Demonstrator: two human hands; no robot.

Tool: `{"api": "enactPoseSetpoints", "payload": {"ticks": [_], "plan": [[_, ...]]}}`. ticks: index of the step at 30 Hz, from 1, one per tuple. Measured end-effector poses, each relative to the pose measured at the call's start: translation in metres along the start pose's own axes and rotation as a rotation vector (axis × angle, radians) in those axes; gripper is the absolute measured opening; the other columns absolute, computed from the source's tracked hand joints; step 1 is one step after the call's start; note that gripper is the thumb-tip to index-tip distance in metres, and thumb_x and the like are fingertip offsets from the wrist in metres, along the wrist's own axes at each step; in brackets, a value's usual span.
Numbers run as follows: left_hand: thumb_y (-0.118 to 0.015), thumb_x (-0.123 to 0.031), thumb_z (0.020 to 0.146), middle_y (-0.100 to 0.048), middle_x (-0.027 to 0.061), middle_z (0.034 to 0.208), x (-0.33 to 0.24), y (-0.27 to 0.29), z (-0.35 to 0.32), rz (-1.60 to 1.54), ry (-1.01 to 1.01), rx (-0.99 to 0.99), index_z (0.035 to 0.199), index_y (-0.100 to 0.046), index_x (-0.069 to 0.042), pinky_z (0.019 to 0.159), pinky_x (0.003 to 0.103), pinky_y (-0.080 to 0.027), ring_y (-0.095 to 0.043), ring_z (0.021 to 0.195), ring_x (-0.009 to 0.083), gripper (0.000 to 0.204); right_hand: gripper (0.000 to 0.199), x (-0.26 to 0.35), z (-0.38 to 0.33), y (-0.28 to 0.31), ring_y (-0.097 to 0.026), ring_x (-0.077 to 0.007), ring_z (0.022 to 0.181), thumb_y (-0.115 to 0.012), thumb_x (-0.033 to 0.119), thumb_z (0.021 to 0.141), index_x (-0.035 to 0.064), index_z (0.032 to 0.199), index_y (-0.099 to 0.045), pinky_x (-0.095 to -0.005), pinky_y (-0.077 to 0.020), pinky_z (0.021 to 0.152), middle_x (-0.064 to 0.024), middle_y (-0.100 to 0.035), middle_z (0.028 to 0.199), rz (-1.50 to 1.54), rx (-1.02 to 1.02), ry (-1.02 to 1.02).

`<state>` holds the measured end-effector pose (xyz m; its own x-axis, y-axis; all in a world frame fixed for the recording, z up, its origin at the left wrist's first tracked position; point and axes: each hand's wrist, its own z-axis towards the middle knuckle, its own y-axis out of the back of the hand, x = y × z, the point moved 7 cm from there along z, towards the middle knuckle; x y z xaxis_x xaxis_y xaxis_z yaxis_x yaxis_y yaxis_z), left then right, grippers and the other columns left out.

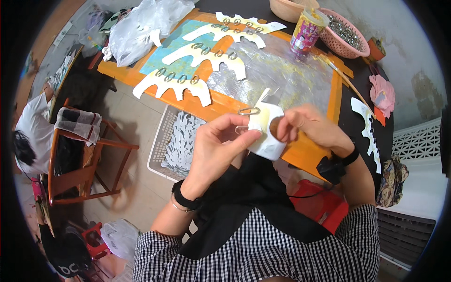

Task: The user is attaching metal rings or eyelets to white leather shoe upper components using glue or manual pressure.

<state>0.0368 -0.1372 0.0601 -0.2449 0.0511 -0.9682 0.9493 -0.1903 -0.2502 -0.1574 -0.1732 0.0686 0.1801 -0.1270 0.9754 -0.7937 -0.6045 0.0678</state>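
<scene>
My left hand (213, 148) pinches a white scalloped piece (270, 145), yellowish on its upper part, between thumb and fingers. An oval metal ring (249, 111) sticks out from the piece's edge, and another loop shows beside my left fingertips. Curled at a rounded notch on the piece's right side are the fingers of my right hand (312, 127); their tips are partly hidden. On the table lie several similar white scalloped pieces, the nearest (171, 84) carrying a row of metal rings (183, 79).
A white crate (157, 148) of grey-white cut pieces stands below the table edge. At the back are a pink basket (345, 33) of metal parts, a colourful cup (306, 35) and a brush (345, 80). A person (35, 131) sits left, beyond a wooden chair (89, 155).
</scene>
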Motion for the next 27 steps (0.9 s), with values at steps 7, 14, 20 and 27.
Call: {"api": "enactPoseSetpoints", "payload": {"ticks": [7,14,20,27], "plan": [[-0.073,-0.008,0.092,-0.064,-0.0029,0.082,-0.014,-0.018,-0.006,0.182,-0.003,0.085,0.102,-0.062,0.0,0.057,0.02,-0.04,-0.051,0.067,-0.0011,0.017,0.011,0.08,-0.02,-0.02,-0.066,-0.0177,0.078,-0.076,0.002,0.082,0.0015,0.093,-0.071,-0.0281,-0.0497,0.063,-0.0065,-0.068,0.088,-0.571,-0.303,0.636],[-0.077,-0.001,0.088,-0.068,-0.0024,0.094,-0.014,-0.023,-0.008,0.355,0.123,0.115,0.114,-0.066,0.001,0.069,0.018,-0.049,-0.061,0.082,0.0016,0.028,0.02,0.078,-0.026,-0.035,-0.065,-0.0211,0.074,-0.078,0.004,0.08,0.006,0.1,-0.075,-0.0317,-0.052,0.063,-0.0063,-0.064,0.091,-0.769,-0.243,0.783],[-0.079,-0.005,0.085,-0.067,-0.0035,0.083,-0.01,-0.025,-0.01,0.175,0.085,0.106,0.115,-0.07,0.0,0.063,0.019,-0.047,-0.056,0.068,0.0006,0.032,0.024,0.078,-0.029,-0.036,-0.065,-0.0199,0.074,-0.078,0.006,0.08,0.0086,0.104,-0.077,-0.0317,-0.0523,0.062,-0.0052,-0.062,0.091,-0.836,-0.239,0.791],[-0.077,0.002,0.085,-0.068,-0.0015,0.095,-0.004,-0.024,-0.011,-0.011,0.197,0.103,0.119,-0.066,0.002,0.07,0.019,-0.05,-0.061,0.079,0.0028,0.036,0.023,0.079,-0.033,-0.039,-0.065,-0.0201,0.076,-0.078,0.006,0.075,0.0081,0.098,-0.075,-0.0323,-0.0528,0.063,-0.0048,-0.061,0.091,-0.938,-0.247,0.835]]}}
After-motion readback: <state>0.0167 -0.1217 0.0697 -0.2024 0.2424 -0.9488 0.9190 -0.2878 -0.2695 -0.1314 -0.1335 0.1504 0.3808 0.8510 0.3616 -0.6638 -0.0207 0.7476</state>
